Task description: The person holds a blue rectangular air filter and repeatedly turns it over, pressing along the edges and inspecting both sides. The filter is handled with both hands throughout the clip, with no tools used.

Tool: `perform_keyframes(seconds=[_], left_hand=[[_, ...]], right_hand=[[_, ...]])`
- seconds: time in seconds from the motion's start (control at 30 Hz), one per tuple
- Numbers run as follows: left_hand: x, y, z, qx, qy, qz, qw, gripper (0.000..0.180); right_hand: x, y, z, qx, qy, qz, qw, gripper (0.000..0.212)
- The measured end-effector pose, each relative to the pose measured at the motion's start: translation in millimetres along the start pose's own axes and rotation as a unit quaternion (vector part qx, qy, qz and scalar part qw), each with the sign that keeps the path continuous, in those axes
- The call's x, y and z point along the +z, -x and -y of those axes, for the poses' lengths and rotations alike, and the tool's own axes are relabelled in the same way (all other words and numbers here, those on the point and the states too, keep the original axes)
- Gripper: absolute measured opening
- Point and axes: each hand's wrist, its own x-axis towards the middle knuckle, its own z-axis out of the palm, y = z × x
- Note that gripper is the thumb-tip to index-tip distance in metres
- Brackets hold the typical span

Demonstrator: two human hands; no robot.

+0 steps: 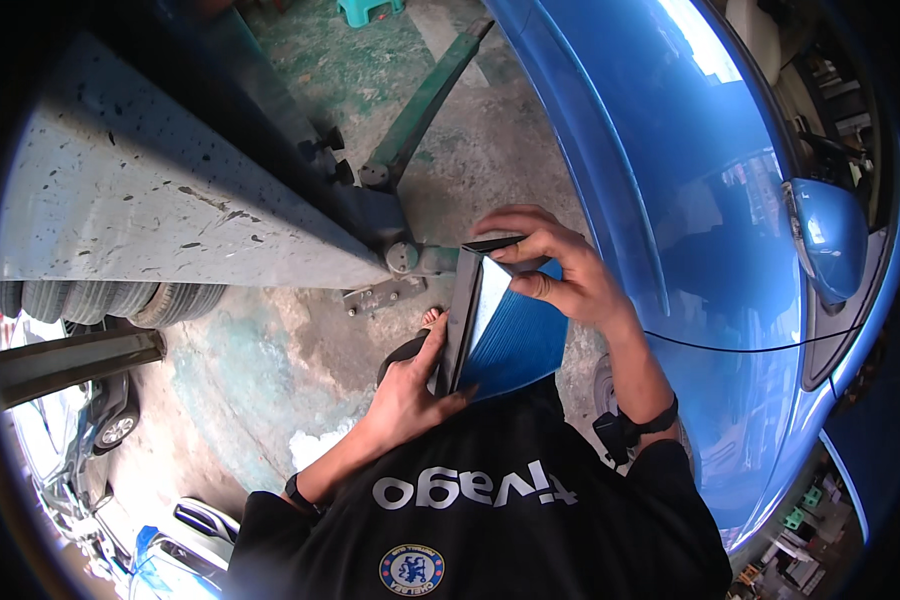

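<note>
While the left hand [410, 395] has its grip closed on the 8 o'clock side of a dark-framed, ridged blue panel [518, 345], thumb along the frame, the right hand [562, 262] holds its upper end at 1 o'clock, thumb and fingers bent partly shut around it. Tilted near the middle of the view, the panel is close to the black shirt [570, 540], with a blue car [670, 150] at 3 o'clock, a grey post [170, 200] at 10, a green arm [428, 110] at 12 and tyres [90, 303] at 9.
</note>
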Motion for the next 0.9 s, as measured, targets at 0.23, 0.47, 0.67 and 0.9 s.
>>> perform_keyframes(seconds=[0.23,0.47,0.67,0.9], left_hand=[[1.8,-0.1,1.0,0.046,0.006,-0.011,0.999,0.094],[5.3,4.0,7.5,-0.069,-0.034,0.021,0.997,0.074],[8.9,-10.1,30.1,-0.049,0.28,-0.118,0.951,0.065],[-18.1,-61.2,29.8,0.125,0.343,-0.235,0.901,0.047]], right_hand=[[10.6,0.7,4.2,0.056,-0.03,-0.041,0.997,0.019],[7.5,2.6,17.1,0.072,-0.044,-0.128,0.988,0.028],[-16.1,1.1,26.6,0.142,0.104,-0.152,0.973,0.04],[-53.2,34.5,25.5,0.102,0.109,-0.192,0.97,0.047]])
